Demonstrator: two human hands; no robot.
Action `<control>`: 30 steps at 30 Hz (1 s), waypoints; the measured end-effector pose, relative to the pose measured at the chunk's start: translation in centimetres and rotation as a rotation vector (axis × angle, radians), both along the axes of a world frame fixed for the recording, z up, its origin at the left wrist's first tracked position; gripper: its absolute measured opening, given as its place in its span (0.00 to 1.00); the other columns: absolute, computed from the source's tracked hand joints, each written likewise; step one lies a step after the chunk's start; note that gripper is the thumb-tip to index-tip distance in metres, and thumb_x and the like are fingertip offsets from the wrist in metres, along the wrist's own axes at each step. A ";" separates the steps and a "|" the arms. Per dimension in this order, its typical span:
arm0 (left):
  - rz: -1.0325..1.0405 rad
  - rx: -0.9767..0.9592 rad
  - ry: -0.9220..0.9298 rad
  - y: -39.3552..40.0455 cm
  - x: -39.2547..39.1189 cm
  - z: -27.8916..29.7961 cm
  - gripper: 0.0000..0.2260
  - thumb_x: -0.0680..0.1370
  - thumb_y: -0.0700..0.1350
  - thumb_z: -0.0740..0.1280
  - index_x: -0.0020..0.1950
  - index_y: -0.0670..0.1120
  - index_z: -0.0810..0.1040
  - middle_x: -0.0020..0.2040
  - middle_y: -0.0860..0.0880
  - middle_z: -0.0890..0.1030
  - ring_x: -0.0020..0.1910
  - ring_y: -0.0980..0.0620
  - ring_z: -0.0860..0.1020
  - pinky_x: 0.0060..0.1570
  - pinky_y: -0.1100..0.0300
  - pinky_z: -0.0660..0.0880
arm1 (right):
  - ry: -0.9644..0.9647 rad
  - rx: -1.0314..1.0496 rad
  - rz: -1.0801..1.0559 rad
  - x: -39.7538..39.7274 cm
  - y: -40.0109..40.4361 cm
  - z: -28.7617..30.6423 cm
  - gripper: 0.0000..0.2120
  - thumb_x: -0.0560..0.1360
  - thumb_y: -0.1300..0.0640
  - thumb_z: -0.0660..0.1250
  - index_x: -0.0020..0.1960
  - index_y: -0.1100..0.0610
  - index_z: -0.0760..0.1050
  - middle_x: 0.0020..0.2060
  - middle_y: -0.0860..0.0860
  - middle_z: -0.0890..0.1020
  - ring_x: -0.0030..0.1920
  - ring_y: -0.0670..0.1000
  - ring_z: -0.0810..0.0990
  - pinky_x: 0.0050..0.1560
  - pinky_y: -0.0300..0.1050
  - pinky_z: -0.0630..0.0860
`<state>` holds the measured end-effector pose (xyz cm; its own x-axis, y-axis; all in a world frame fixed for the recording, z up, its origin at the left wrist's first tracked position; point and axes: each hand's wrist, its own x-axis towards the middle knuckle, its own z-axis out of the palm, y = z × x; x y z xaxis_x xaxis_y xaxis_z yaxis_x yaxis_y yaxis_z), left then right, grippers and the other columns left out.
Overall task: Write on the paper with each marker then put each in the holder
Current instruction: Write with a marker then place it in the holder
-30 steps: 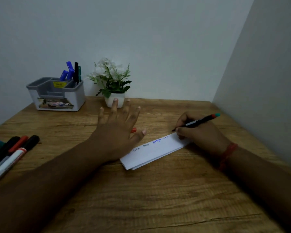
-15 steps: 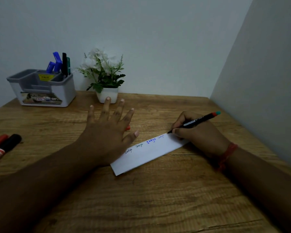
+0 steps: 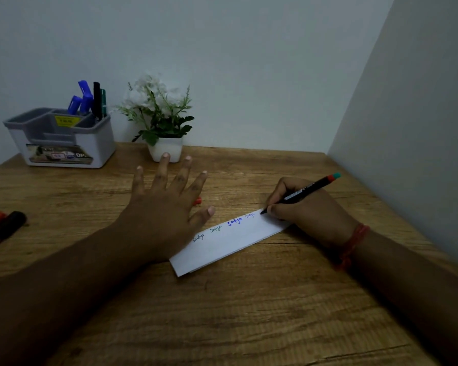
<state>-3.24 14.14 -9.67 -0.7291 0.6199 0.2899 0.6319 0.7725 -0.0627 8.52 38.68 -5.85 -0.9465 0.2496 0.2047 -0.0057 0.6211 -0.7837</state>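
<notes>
On the paper point(image 3: 230, 241), left hand point(image 3: 164, 207) lies spread; right hand point(image 3: 310, 207) pinches marker point(image 3: 306, 192).

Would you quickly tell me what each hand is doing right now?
Left hand: open, fingers spread flat, pressing on the paper.
Right hand: closed around the marker, tip at the paper.

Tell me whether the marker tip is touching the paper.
Touching. The head view shows the black marker, gripped by the right hand, with its tip meeting the top edge of the folded paper, no gap visible.
</notes>
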 end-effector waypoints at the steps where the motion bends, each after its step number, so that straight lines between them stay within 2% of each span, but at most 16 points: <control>1: -0.001 0.001 -0.002 0.0 0.0 0.0 0.36 0.71 0.71 0.27 0.78 0.61 0.34 0.79 0.53 0.31 0.75 0.46 0.27 0.72 0.34 0.36 | 0.002 -0.003 0.001 0.0 0.0 0.0 0.05 0.72 0.65 0.72 0.39 0.57 0.81 0.41 0.48 0.87 0.45 0.46 0.85 0.46 0.42 0.80; 5: 0.002 -0.004 -0.007 0.0 0.0 0.0 0.36 0.71 0.71 0.27 0.77 0.61 0.33 0.78 0.53 0.30 0.75 0.46 0.26 0.72 0.34 0.36 | 0.016 -0.014 -0.026 -0.1 0.3 -0.1 0.04 0.72 0.64 0.72 0.40 0.57 0.81 0.39 0.47 0.87 0.42 0.42 0.84 0.40 0.33 0.77; 9: 0.000 -0.002 -0.010 0.0 -0.1 0.0 0.35 0.71 0.72 0.28 0.77 0.61 0.33 0.78 0.54 0.30 0.75 0.46 0.26 0.72 0.34 0.35 | 0.008 0.000 -0.027 -0.2 0.2 -0.1 0.04 0.71 0.64 0.72 0.39 0.57 0.81 0.40 0.48 0.87 0.43 0.45 0.84 0.41 0.36 0.78; 16: -0.007 0.008 -0.004 0.0 0.0 -0.1 0.36 0.71 0.72 0.28 0.77 0.61 0.34 0.79 0.54 0.31 0.75 0.46 0.27 0.72 0.34 0.35 | 0.018 -0.010 -0.044 -0.3 0.2 -0.1 0.05 0.71 0.64 0.72 0.39 0.57 0.80 0.38 0.47 0.86 0.38 0.39 0.82 0.35 0.29 0.75; 20: 0.003 0.001 0.001 0.0 0.0 0.0 0.35 0.71 0.72 0.28 0.77 0.61 0.33 0.78 0.53 0.31 0.75 0.46 0.27 0.72 0.34 0.35 | 0.025 0.012 -0.050 -0.3 0.1 -0.2 0.04 0.72 0.62 0.72 0.39 0.55 0.80 0.39 0.47 0.86 0.40 0.42 0.83 0.35 0.31 0.76; 24: -0.002 0.003 -0.006 0.0 0.0 0.0 0.35 0.71 0.72 0.27 0.77 0.61 0.33 0.78 0.53 0.30 0.75 0.46 0.26 0.72 0.34 0.35 | 0.020 0.043 -0.054 -0.3 0.3 -0.3 0.03 0.71 0.62 0.71 0.40 0.56 0.79 0.39 0.49 0.86 0.43 0.48 0.84 0.39 0.39 0.79; 27: -0.002 0.002 -0.002 0.0 0.0 0.0 0.36 0.70 0.72 0.26 0.77 0.61 0.33 0.78 0.54 0.31 0.75 0.46 0.26 0.72 0.34 0.36 | 0.035 0.008 -0.059 -0.2 0.3 -0.3 0.04 0.71 0.63 0.71 0.39 0.56 0.79 0.40 0.49 0.86 0.44 0.48 0.84 0.38 0.34 0.77; 30: 0.003 -0.001 -0.005 0.1 -0.1 0.0 0.36 0.69 0.72 0.25 0.77 0.62 0.32 0.78 0.54 0.31 0.75 0.46 0.26 0.72 0.34 0.37 | 0.031 0.017 -0.053 -0.3 0.1 -0.3 0.04 0.71 0.63 0.71 0.40 0.56 0.79 0.40 0.49 0.86 0.44 0.48 0.84 0.38 0.35 0.77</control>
